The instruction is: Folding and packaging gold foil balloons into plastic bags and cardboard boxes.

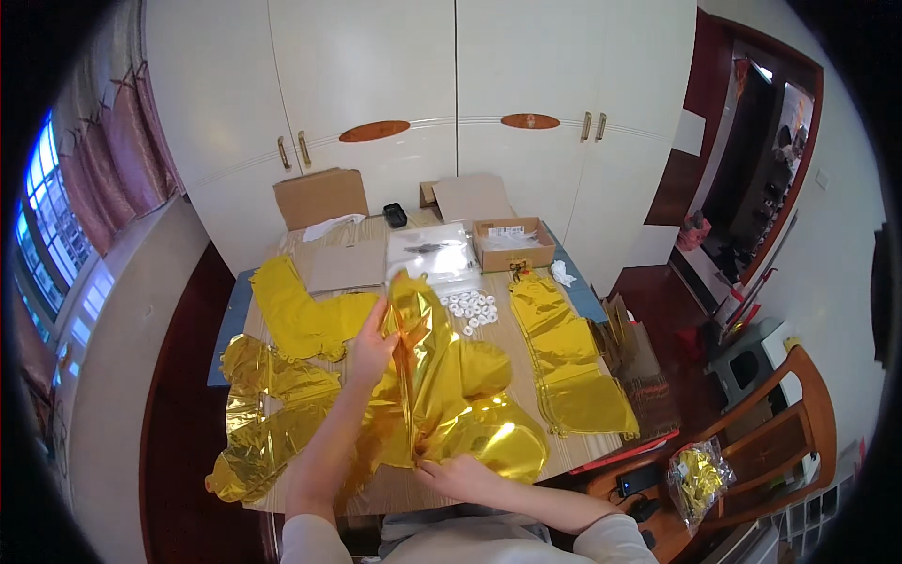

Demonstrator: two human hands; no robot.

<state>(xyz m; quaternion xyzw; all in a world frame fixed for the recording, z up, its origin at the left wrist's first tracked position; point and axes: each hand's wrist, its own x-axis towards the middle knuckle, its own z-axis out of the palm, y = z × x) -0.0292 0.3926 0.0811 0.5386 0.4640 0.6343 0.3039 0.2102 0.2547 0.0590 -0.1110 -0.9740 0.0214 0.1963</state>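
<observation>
A shiny gold foil balloon (pixel 442 376), flat and creased, stands partly raised over the front middle of the table. My left hand (pixel 374 355) is closed on its left edge, fingers pointing up. Lower down, my right hand (pixel 462 477) pinches the balloon's bottom edge near the table's front. Left of my left forearm lies another crumpled gold foil balloon (pixel 272 414). Behind it, a flat matte yellow-gold one (pixel 305 315) is spread out. On the right side lies a long flat gold foil piece (pixel 573 367).
Several small white rings (pixel 473 308) lie behind the balloon. Farther back are clear plastic bags (pixel 432 254), an open cardboard box (pixel 515 258), cardboard flaps (pixel 321 197) and a black object (pixel 395 215). A wooden chair (pixel 799 414) at right holds a bag of gold foil (pixel 700 477).
</observation>
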